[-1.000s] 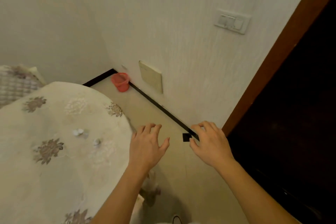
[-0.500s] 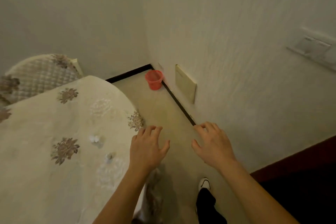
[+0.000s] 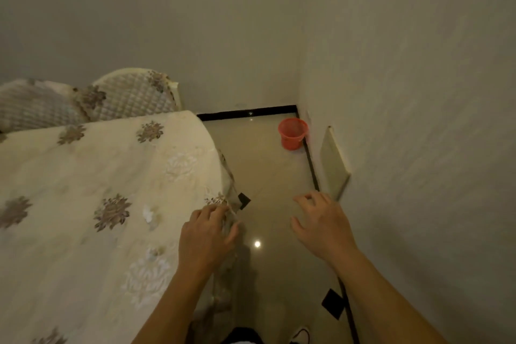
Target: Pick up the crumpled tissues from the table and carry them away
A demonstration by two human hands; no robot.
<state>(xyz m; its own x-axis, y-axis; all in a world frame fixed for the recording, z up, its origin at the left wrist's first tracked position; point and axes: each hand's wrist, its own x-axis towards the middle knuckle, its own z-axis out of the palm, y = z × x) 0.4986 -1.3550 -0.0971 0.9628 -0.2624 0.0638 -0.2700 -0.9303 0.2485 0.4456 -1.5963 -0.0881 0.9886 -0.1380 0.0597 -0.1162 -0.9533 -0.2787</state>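
Hovering at the counter (image 3: 83, 170) edge, my left grip (image 3: 206, 234) is spread and empty; my right grip (image 3: 321, 223) hangs loose, empty, right of centre. The crumpled tissues (image 3: 148, 214) lie on the counter just left of my left grip.

Counter (image 3: 83, 176) sits left, two tissues (image 3: 148, 213) on it near its right edge. Left hand (image 3: 206, 234) is over that edge, right hand (image 3: 321, 226) over the floor (image 3: 265, 176) to its right. Bucket (image 3: 292, 134) stands in the far corner; chairs (image 3: 134, 95) behind the counter.

No readable text, labels, brands or numbers anywhere in view.
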